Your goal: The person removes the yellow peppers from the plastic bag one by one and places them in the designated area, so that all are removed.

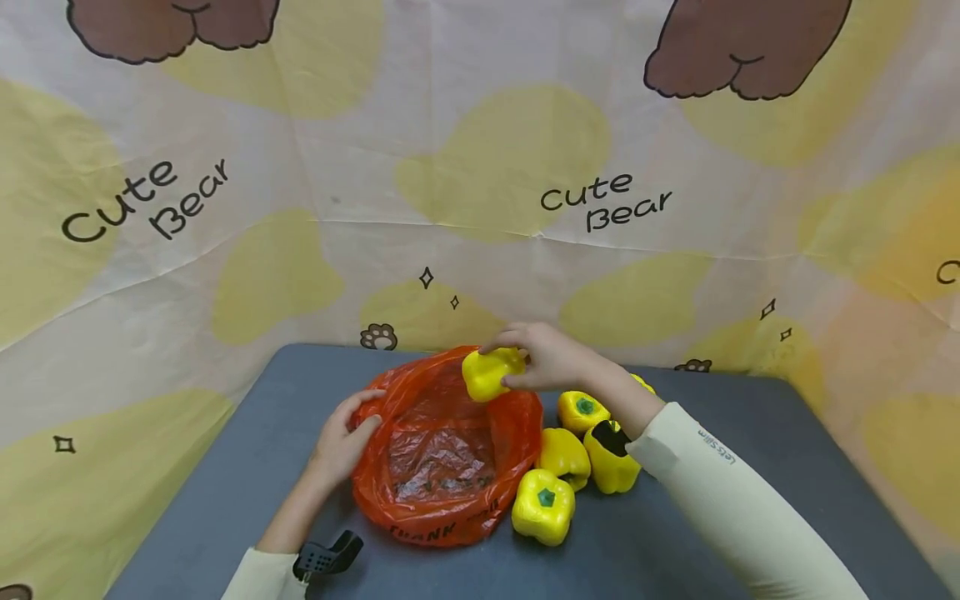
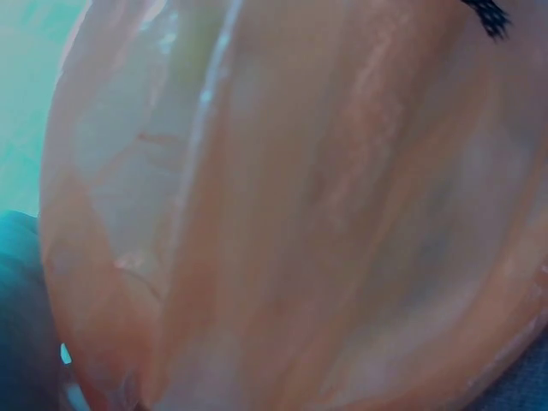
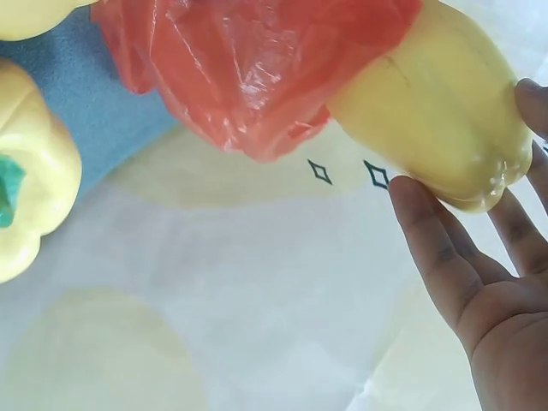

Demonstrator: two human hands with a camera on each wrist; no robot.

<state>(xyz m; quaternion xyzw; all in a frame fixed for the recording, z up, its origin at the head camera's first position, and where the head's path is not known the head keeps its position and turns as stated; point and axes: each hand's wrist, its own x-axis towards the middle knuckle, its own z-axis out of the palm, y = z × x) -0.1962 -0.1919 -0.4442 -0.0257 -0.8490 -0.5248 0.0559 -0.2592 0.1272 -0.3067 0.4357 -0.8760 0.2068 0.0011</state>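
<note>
A red plastic bag [image 1: 442,525] stands with its mouth wide on the grey table. On its left rim the left hand [image 1: 341,442] pinches the plastic between thumb and fingers. The right hand [image 1: 543,354] holds a yellow bell pepper [image 1: 487,377] over the bag's far right rim. In the right wrist view, fingers and thumb grip one end of that pepper [image 3: 437,111], and its other end overlaps the bag [image 3: 257,77]. The left wrist view is filled by the thin, blurred plastic of the bag [image 2: 282,214].
Several yellow bell peppers [image 1: 543,507] lie on the table [image 1: 675,533] to the right of the bag, some partly under the right forearm. A black device [image 1: 327,557] is strapped on the left wrist. A printed cloth [image 1: 480,167] hangs behind the table.
</note>
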